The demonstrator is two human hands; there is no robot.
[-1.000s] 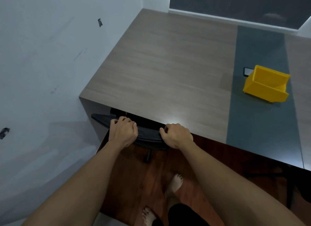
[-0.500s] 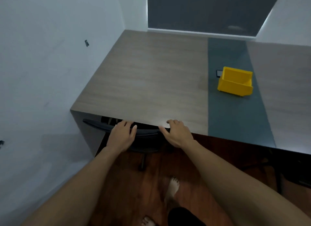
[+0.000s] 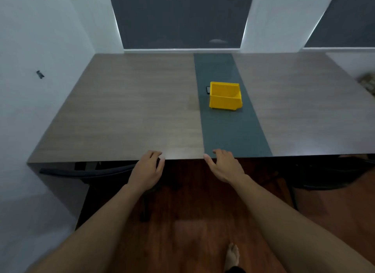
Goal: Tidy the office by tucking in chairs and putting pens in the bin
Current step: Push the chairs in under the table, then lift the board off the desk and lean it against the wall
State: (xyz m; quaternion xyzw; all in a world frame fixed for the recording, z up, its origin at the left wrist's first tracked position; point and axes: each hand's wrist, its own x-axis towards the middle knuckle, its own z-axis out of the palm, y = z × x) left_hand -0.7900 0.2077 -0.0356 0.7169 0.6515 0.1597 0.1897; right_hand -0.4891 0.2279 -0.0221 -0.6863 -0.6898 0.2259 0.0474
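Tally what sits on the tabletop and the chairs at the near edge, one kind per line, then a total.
Yellow bin: 1
Small dark flat item behind the bin, too small to identify: 1
Blurred object at the table's far right edge, unidentifiable: 1
Chairs tucked under the table: 2, left and right
Pens: 0 visible
Total: 5

Desk (image 3: 125,114) – matt woodgrain; bin (image 3: 225,97) – glossy yellow plastic.

Yellow bin (image 3: 225,98), grey wood-grain table (image 3: 125,114) — dark teal stripe (image 3: 229,130)
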